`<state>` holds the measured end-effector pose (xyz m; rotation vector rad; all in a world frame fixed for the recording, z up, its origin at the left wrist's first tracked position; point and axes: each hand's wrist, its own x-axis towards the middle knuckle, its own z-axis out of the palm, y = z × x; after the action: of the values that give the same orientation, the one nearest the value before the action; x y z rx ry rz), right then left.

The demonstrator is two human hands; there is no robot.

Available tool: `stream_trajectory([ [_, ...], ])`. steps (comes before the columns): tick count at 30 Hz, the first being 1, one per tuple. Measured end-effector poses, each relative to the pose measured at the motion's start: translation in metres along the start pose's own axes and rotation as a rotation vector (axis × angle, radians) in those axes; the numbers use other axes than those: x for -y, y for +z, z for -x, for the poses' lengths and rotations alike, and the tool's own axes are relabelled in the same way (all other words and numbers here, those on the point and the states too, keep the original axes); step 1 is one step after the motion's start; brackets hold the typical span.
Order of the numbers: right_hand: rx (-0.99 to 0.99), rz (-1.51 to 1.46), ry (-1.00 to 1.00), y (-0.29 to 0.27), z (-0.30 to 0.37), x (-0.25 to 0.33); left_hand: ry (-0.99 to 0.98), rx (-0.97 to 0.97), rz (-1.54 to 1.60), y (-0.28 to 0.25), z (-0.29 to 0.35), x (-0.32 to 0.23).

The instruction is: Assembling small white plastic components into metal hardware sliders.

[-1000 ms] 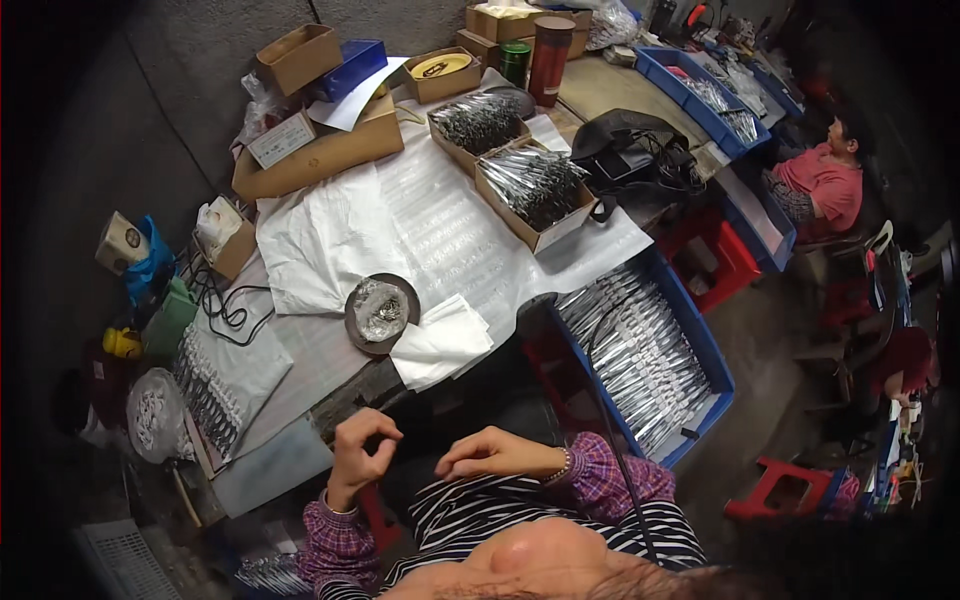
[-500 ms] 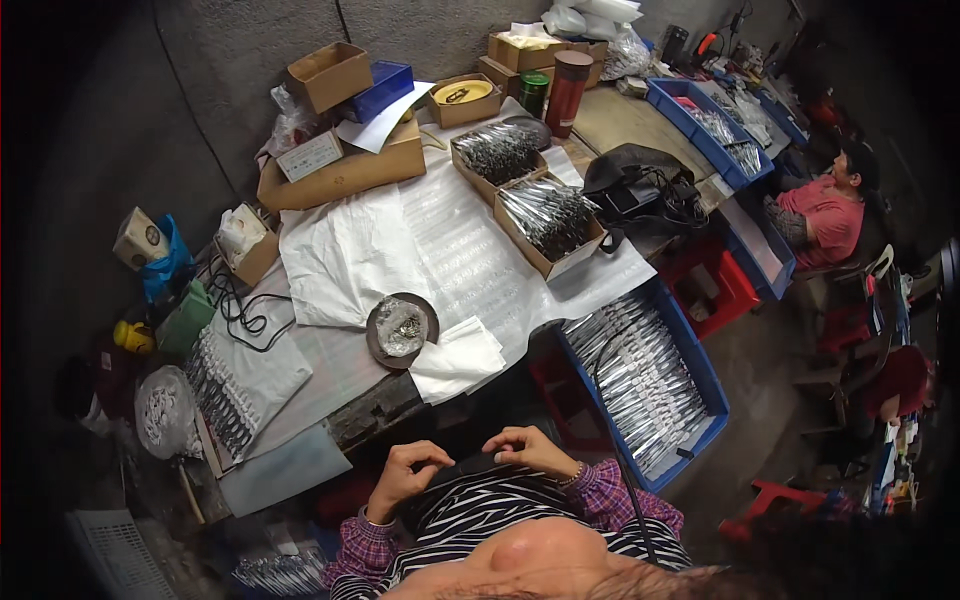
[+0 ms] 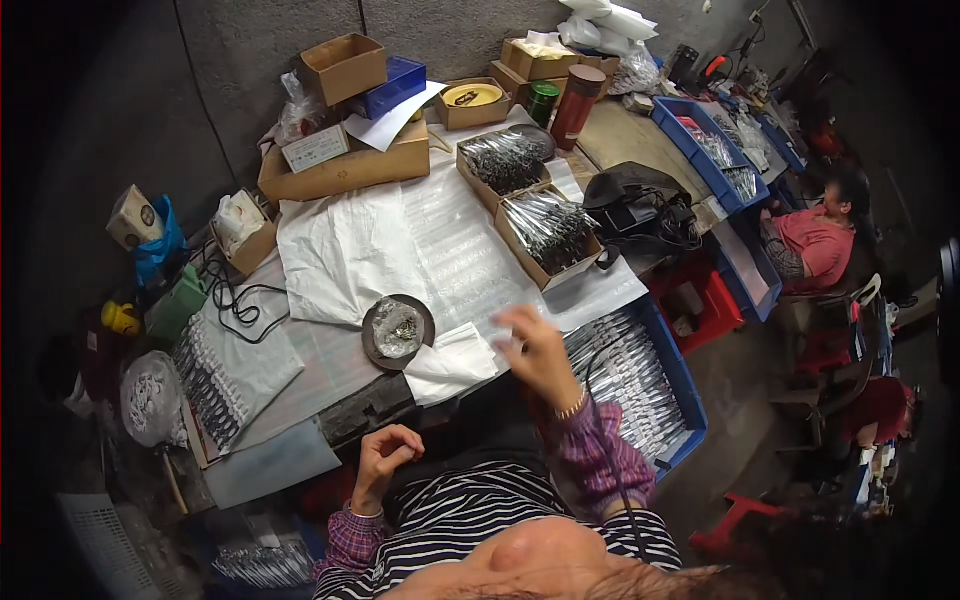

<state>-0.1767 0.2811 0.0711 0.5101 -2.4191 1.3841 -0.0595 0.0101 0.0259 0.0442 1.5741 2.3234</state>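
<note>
My right hand (image 3: 537, 352) is raised over the front edge of the worktable, close to the folded white cloth or paper (image 3: 452, 364). Its fingers are slightly blurred but look apart, and nothing shows in them. Lower down, in front of my body, my left hand (image 3: 386, 460) has its fingers curled in toward the thumb. Whether something tiny is between them is hidden. A round dark dish (image 3: 428, 325) lined with clear plastic holds small metal pieces. Beside my right forearm, a blue crate (image 3: 690, 410) holds rows of slim silvery metal tools.
Two open cardboard boxes (image 3: 540, 277) of slim metal tools stand on the white sheet (image 3: 440, 230). A black bag (image 3: 640, 190) lies right of them. Cardboard boxes line the wall. Red stools (image 3: 705, 305) stand below, and a person in pink (image 3: 815, 240) sits far right.
My right hand has risen away from my left, forward over the table edge, and its fingers have spread. My left hand has shifted slightly left and stays curled.
</note>
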Motion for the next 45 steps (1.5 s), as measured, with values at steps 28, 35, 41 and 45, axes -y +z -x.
stream_trajectory([
  [28,-0.219,0.84,0.109,0.003,-0.134,-0.079,-0.099,-0.109,0.067,-0.032,-0.002,0.004],
  [35,-0.186,0.935,0.136,0.0,-0.137,-0.076,-0.101,-0.1,0.052,-0.033,-0.005,0.006],
  [41,-0.177,0.926,0.125,-0.002,-0.133,-0.069,-0.108,-0.106,0.059,-0.029,-0.005,0.005],
  [45,-0.115,0.903,0.134,-0.003,-0.134,-0.063,-0.101,-0.108,0.057,-0.029,-0.003,0.007],
])
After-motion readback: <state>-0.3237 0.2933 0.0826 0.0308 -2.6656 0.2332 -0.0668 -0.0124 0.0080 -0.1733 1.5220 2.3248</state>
